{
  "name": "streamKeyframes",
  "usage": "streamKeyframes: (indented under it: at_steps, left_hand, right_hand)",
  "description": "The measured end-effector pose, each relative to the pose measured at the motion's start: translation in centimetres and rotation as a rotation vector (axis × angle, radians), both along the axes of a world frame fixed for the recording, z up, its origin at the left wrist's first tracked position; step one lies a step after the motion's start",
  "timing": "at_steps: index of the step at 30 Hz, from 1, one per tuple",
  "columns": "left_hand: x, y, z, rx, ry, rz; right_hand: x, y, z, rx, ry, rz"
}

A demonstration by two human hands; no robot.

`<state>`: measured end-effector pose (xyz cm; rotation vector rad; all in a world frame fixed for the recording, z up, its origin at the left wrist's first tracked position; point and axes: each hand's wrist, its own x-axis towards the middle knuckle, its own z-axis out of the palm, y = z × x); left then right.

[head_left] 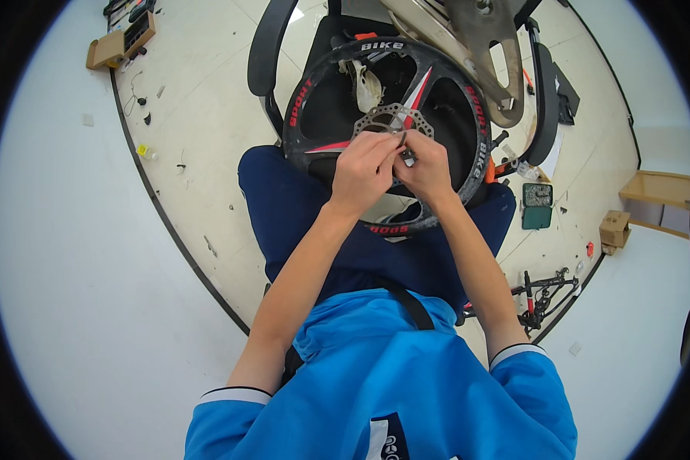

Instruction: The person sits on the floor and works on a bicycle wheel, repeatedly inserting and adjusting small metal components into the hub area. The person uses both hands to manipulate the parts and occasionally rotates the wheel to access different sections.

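A black three-spoke bicycle wheel [300, 126] with red and white markings lies across my lap and a black chair seat. At its hub is a silver disc brake rotor [424, 119] with a holed rim. My left hand [363, 170] is over the rotor's near left side, thumb and fingertips pinched together. Beside it my right hand [426, 165] is closed too, its fingertips meeting the left ones. A small dark piece shows between the fingertips, too small to name. Both hands partly hide the hub.
Crumpled whitish material [366, 86] rests in a wheel opening. The chair's armrests [267, 47] flank the wheel; a large metal frame part [492, 57] stands far right. On the floor are a green case [537, 218], bicycle parts [543, 299], an opened cardboard box [106, 50] and scattered small bits.
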<state>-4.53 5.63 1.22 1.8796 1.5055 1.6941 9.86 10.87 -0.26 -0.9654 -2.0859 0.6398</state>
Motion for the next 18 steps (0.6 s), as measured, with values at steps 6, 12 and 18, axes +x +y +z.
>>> streamKeyframes:
  at_steps: [6, 12, 18]
  left_hand:
    - [-1.0, -0.5, 0.2, 0.004, 0.084, -0.129]
    - [-0.8, -0.9, 0.3, -0.002, 0.042, -0.142]
    - [0.4, -1.6, -0.3, -0.008, -0.024, 0.071]
  right_hand:
    - [0.4, 0.1, 1.1, -0.147, 0.080, 0.112]
    - [0.6, -0.3, -0.2, -0.225, 0.107, 0.087]
    - [0.0, -1.0, -1.3, -0.147, 0.124, -0.016]
